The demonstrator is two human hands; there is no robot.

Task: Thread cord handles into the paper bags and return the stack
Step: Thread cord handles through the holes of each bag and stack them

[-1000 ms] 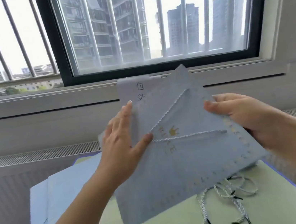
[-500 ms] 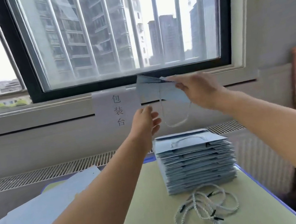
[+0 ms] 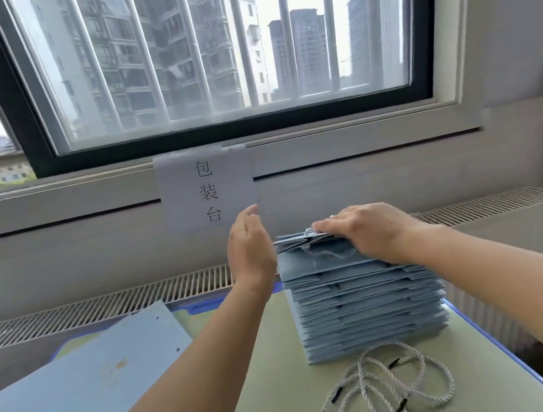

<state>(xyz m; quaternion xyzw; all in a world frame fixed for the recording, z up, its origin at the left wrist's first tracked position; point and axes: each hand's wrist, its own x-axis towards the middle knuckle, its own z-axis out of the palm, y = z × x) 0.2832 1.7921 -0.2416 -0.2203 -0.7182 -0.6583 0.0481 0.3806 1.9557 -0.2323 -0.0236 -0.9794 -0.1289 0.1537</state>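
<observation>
Right hand (image 3: 366, 231) flat on stack (image 3: 370, 310)

Your stack of bags (image 3: 370, 310) stands right of centre in the frame on the table (image 3: 276, 360), with your right hand (image 3: 366, 231) lying flat on top of it and your left hand (image 3: 249, 246) upright against its left side. The loose cords (image 3: 387, 387) lie on the table just in front of the stack, at lower right. The flat bags (image 3: 79, 383) lie at lower left, well apart from the stack, and the paper sign (image 3: 207, 186) hangs on the wall under the window (image 3: 209, 58), behind your hands at upper centre.
</observation>
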